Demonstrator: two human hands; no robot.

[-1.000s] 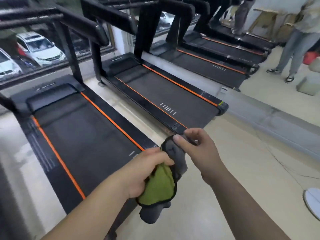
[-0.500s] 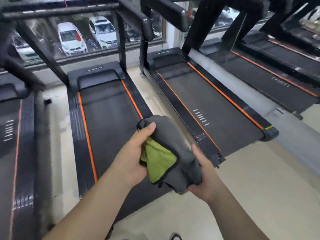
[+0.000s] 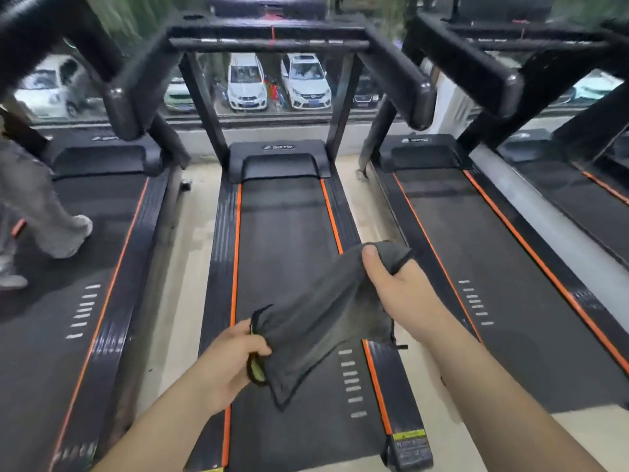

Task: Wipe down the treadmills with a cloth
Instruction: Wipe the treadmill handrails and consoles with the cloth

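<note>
On the head camera, the only view I have, my left hand (image 3: 235, 362) sits low and close to me, its fingers curled round one corner of the cloth (image 3: 323, 318); a sliver of the cloth's green side shows just at that grip. My right hand (image 3: 405, 294) is higher and further out, and its thumb and fingers pinch the opposite corner. The cloth hangs spread between the two hands with its grey side facing me, and a loose corner droops just below and to the right of the left hand. Both hands and the cloth are held in the air over the belt of the middle treadmill (image 3: 282, 233), which runs straight ahead from beneath them, with an orange stripe (image 3: 235, 253) along each edge of the belt. Well beyond the right hand, the black handrail frame (image 3: 269, 42) of this treadmill crosses the top of the view. Out past the left hand lies the left treadmill (image 3: 85, 318), where another person (image 3: 41, 212) in pale trousers and light shoes stands on the belt. Out past the right hand lies the right treadmill (image 3: 493, 267). Strips of pale floor (image 3: 183, 267) separate the machines. Far beyond both hands, through the window, I can make out parked cars (image 3: 245, 83).
</note>
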